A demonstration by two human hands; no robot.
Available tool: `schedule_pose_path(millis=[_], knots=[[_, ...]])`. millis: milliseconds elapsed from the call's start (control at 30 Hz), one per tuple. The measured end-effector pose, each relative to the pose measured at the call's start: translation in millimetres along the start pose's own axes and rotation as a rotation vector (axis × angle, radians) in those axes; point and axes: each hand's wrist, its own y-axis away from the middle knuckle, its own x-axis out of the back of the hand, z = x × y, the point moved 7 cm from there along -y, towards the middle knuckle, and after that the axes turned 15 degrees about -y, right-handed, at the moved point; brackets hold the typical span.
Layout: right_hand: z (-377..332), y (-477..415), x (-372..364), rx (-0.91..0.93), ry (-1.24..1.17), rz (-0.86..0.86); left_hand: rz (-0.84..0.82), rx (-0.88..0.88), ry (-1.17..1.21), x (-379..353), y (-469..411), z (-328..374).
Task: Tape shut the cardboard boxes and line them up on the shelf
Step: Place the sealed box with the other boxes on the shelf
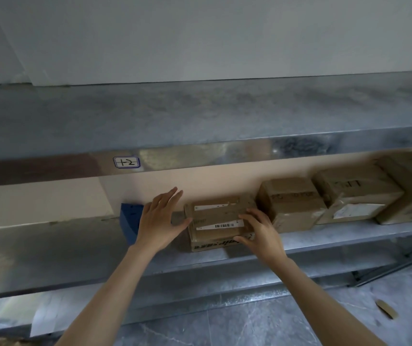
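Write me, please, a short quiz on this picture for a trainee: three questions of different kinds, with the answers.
1. True or false: the box that the left hand and right hand touch stands on the upper shelf.
2. What stands just left of the left hand? A) a tape roll B) a blue block C) scissors
3. Fill in: the label on the upper shelf's edge reads ___.
Key: 1 false, the box stands on the lower shelf, at the left end of a row of boxes; 2 B; 3 "1-2".
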Motion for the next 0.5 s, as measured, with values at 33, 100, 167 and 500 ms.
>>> schedule_pose_path(millis=[33, 100, 167, 500], knots=[[0, -2, 0, -0.007, 0.011, -0.006, -0.007, -0.002, -0.005, -1, -2, 0], [1, -6, 1, -0.014, 0.033, -0.016, -0.016, -0.007, -0.013, -4, -5, 0], [2, -8, 1, -0.018, 0.049, -0.023, -0.021, -0.012, -0.016, -5, -7, 0], [-3, -5, 1, 0.065, 0.046, -0.059, 0.023, 0.013, -0.03, -2, -13, -3]])
